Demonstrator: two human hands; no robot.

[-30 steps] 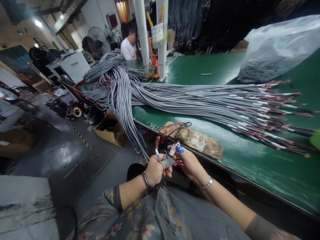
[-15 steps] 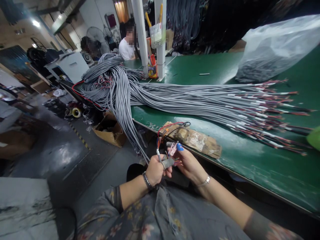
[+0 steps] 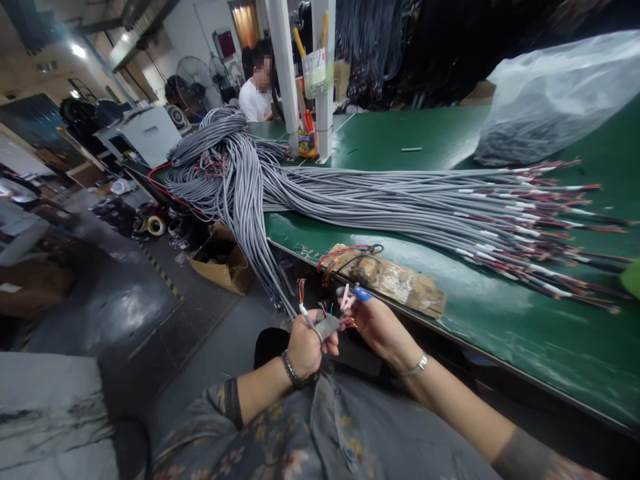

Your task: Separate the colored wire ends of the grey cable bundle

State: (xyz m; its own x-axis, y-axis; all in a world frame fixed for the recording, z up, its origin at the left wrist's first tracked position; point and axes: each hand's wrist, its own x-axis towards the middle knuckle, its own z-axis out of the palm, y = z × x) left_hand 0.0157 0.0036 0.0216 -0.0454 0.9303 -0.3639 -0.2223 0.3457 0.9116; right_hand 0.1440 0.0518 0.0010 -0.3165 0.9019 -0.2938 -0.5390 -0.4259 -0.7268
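Note:
My left hand [image 3: 304,348] is closed round the end of a grey cable [image 3: 309,319], its white sleeve and coloured wires [image 3: 301,290] sticking up past the fist. A grey wrap [image 3: 327,327] covers the thumb of that hand, and thin coloured wires show beside it. Just to the right, my right hand [image 3: 383,330] pinches a small pale pink piece [image 3: 346,298], whose kind I cannot make out. Blue covers this thumb's tip. Reddish wire ends [image 3: 349,322] lie between the two hands, below the pink piece.
A long bundle of grey cables [image 3: 350,190] lies across the green table [image 3: 525,340], some hanging over its edge. Near the edge sits a worn wooden block [image 3: 400,283] with wires. A plastic bag [image 3: 560,100], a white post [image 3: 324,123], a cardboard box [image 3: 225,263] and a seated person [image 3: 254,97] are around.
My left hand has moved slightly left and down with the cable, its coloured wires now apart from the wooden block. My right hand still holds the pink piece, now turned a little.

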